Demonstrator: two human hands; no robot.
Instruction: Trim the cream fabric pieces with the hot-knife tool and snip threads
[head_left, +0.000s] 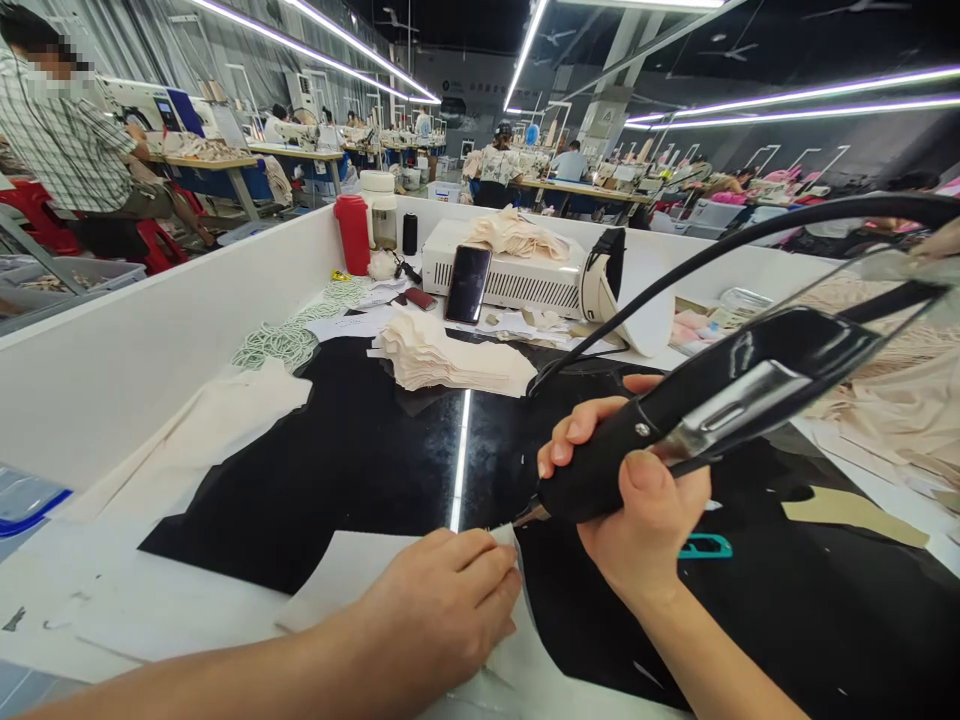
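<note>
My right hand (637, 500) grips the black handle of a corded cutting tool (720, 400), whose metal tip points down-left toward the table. My left hand (442, 600) lies flat, fingers together, pressing a pale fabric piece (337, 575) against the glossy black work surface (337, 470). The tool's tip meets the edge of that piece just beyond my left fingertips. The tool's black cable (675, 280) arcs up and to the right.
A stack of cream fabric pieces (442, 360) lies mid-table, with a white machine (517, 275), a phone (467, 284), a red bottle (352, 233) and green rings (281, 340) behind. White walls (150, 340) edge the table. A seated person (71, 150) is at far left; other workers sit beyond.
</note>
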